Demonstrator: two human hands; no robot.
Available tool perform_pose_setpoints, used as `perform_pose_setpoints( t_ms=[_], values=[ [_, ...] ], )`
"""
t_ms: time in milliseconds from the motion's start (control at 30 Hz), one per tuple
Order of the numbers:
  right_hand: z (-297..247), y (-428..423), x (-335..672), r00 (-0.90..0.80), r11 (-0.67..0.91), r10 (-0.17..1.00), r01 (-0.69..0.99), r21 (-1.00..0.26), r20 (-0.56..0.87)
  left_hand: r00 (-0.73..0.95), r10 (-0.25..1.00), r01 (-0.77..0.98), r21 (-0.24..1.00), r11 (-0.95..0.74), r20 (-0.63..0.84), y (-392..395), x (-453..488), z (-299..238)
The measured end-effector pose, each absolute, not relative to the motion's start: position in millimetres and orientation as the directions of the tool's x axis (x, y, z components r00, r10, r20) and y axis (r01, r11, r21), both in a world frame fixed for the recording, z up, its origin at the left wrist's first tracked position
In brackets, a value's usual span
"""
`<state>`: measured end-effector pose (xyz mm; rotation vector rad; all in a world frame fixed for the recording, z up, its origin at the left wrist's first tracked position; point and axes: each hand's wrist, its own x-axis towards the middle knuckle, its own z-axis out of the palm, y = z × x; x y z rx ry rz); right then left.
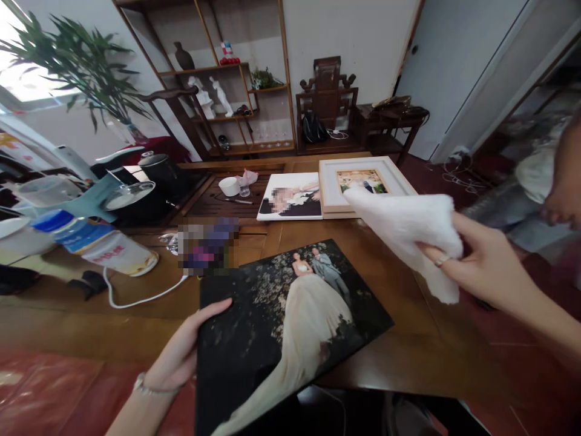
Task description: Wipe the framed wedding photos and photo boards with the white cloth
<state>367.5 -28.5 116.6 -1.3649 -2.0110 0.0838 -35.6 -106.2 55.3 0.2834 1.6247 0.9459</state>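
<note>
My left hand [188, 345] grips the left edge of a dark wedding photo panel [258, 339], thumb on its face and the other fingers hidden behind it. The panel is tilted at the table's near edge and shows a couple, one in a long pale gown. Raised to the right, my right hand [476, 254] is closed on a white cloth [403, 224], which is bunched at the fingers and hangs apart from the panel. Beyond them, a white-edged photo panel [290, 209] lies beside a pale picture frame [329, 181] on the table.
On the wooden table [408, 357] stand a blue-capped bottle [109, 245], a white cable [136, 304], a black pot [131, 203] and a white cup [229, 186]. At the far right is another person's hand [563, 200]. Behind are a carved chair [327, 91] and shelves [267, 148].
</note>
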Motion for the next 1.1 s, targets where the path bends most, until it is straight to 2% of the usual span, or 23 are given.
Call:
perform_pose_setpoints(
  t_ms=[33,67,133,233,333,467,533,600,700,800,933,1100],
  values=[
    [118,-28,369,-0.126,0.404,0.860,0.760,-0.510,0.494,-0.244,0.619,-0.331,0.664,0.671,-0.747,-96,-29,59],
    [118,-27,370,-0.046,0.357,0.882,0.716,-0.600,0.470,-0.223,0.646,-0.331,0.680,0.655,-0.730,-87,-24,62],
    [115,-25,372,0.070,0.269,0.916,0.626,-0.732,0.396,-0.187,0.782,-0.264,0.797,0.543,-0.594,-69,-15,62],
    [107,-17,378,0.043,0.244,0.941,0.598,-0.763,0.335,-0.097,0.895,-0.072,0.900,0.430,-0.435,-44,-13,50],
    [106,-13,388,-0.084,0.325,0.915,0.731,-0.600,0.394,0.009,0.943,0.170,0.930,0.327,-0.333,-19,-17,35],
    [112,-20,395,-0.240,0.401,0.743,0.907,-0.128,0.624,0.093,0.957,0.310,0.922,0.233,-0.273,6,-14,21],
    [110,-25,391,-0.403,0.459,0.643,0.883,0.093,0.651,0.062,0.967,0.369,0.906,0.208,-0.247,13,-7,18],
    [99,-29,384,-0.549,0.538,0.572,0.812,0.226,0.609,0.011,0.976,0.472,0.862,0.185,-0.216,15,0,17],
    [69,-28,370,-0.676,0.648,0.547,0.715,0.261,0.495,0.012,0.993,0.661,0.746,0.081,-0.119,17,7,19],
    [37,-22,359,-0.714,0.707,0.569,0.678,0.200,0.408,0.081,0.996,0.802,0.597,-0.041,-0.040,18,9,24],
    [14,-14,357,-0.699,0.734,0.581,0.672,0.104,0.416,0.122,0.992,0.910,0.401,-0.106,-0.014,19,14,33],
    [9,-6,361,-0.689,0.752,0.588,0.659,0.027,0.424,0.134,0.991,0.938,0.321,-0.132,0.015,19,20,38]
  ],
)
